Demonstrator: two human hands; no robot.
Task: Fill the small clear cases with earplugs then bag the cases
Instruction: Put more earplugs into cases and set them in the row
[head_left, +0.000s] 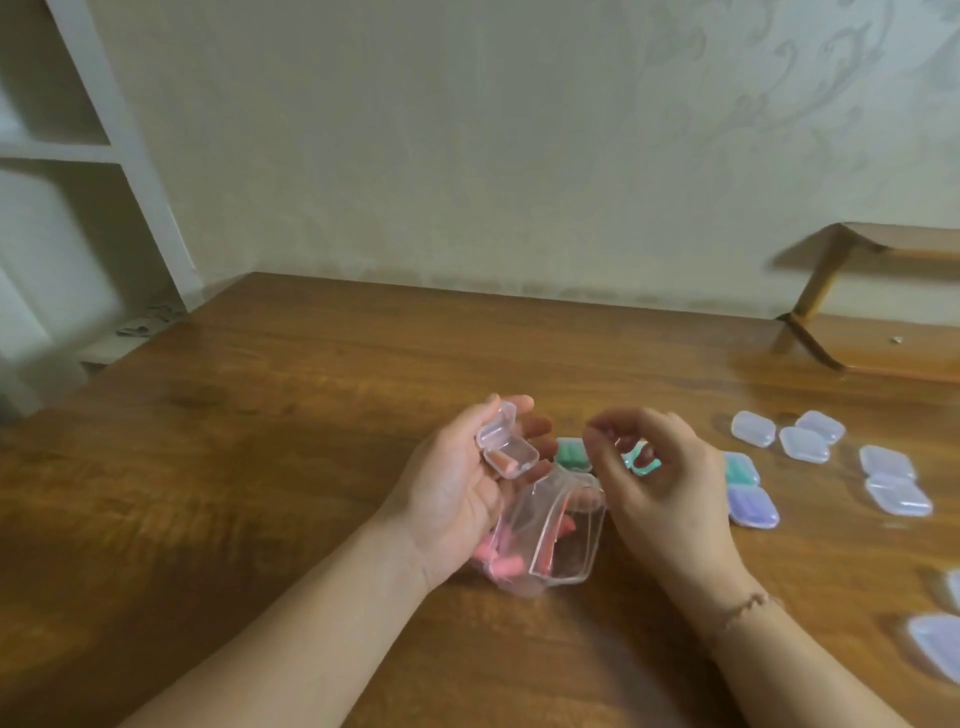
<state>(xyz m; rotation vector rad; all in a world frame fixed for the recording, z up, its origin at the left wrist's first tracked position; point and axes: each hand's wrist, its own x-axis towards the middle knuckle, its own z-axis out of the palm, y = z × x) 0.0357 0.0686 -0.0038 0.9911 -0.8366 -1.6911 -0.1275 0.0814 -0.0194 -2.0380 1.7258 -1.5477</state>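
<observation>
I see an open case (506, 447) sitting in the left hand (457, 488), with a bag (550, 530) just under that hand on the table (311, 389). The right hand (660, 483) is beside it. More cases (784, 436) lie on the table to the right, and a shelf (852, 301) stands behind them.

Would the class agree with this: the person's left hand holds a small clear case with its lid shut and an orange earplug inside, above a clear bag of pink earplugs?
Not quite. The head view shows the small clear case in the left hand with its lid open, not shut. The rest stands: an orange earplug lies inside, and the clear bag of pink earplugs sits below.
</observation>
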